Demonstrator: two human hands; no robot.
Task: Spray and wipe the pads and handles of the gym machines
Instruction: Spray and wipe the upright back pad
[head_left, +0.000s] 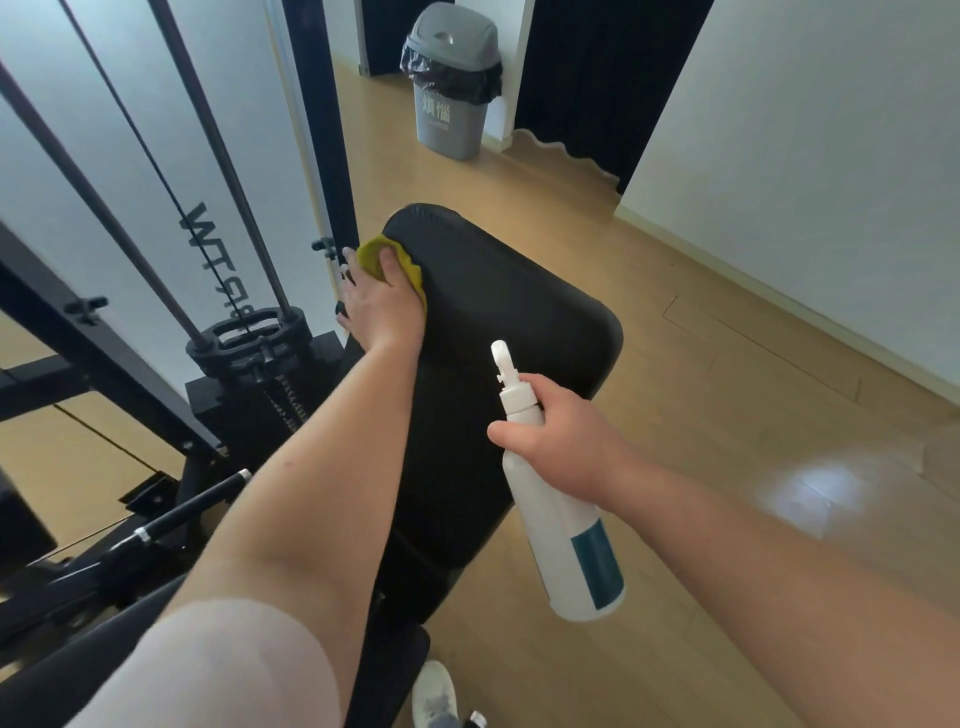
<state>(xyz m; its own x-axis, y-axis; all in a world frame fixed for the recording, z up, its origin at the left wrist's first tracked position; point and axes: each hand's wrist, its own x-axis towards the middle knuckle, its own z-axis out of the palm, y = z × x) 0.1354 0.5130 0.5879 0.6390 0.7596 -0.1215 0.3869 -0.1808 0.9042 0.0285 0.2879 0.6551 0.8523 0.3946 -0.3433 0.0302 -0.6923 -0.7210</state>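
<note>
the black padded seat back (509, 312) of the gym machine lies right in front of the person, its long axis running from near their legs away toward the far end of the room. a yellow-green cloth (370, 253) sits on the pad's far left corner, close to the rounded top edge. the left hand (382, 306) lies over it, palm down, fingers curled over the bunched cloth and pressing it onto the vinyl; that grip is closed on the cloth, not spread.

the right hand (561, 441) hovers above the pad's near right edge, its grip wrapped round the neck of a white spray bottle (569, 525), nozzle pointing up and away, body hanging down toward the floor. i cannot tell whether a finger is on the trigger.

from the cloth, most of the pad stretches toward the person and off to the right, so i'd judge the coming strokes need to pull back along the long axis. the left hand is plainly the nearer one for that; the bottle hand is clear of the path.

just left of the pad stands the weight stack (249, 338) with its guide rods and cable, and a black bar handle (192, 509) lower down, not yet touched. further off, a grey lidded bin (452, 88) stands on the wooden floor (701, 374).
</note>
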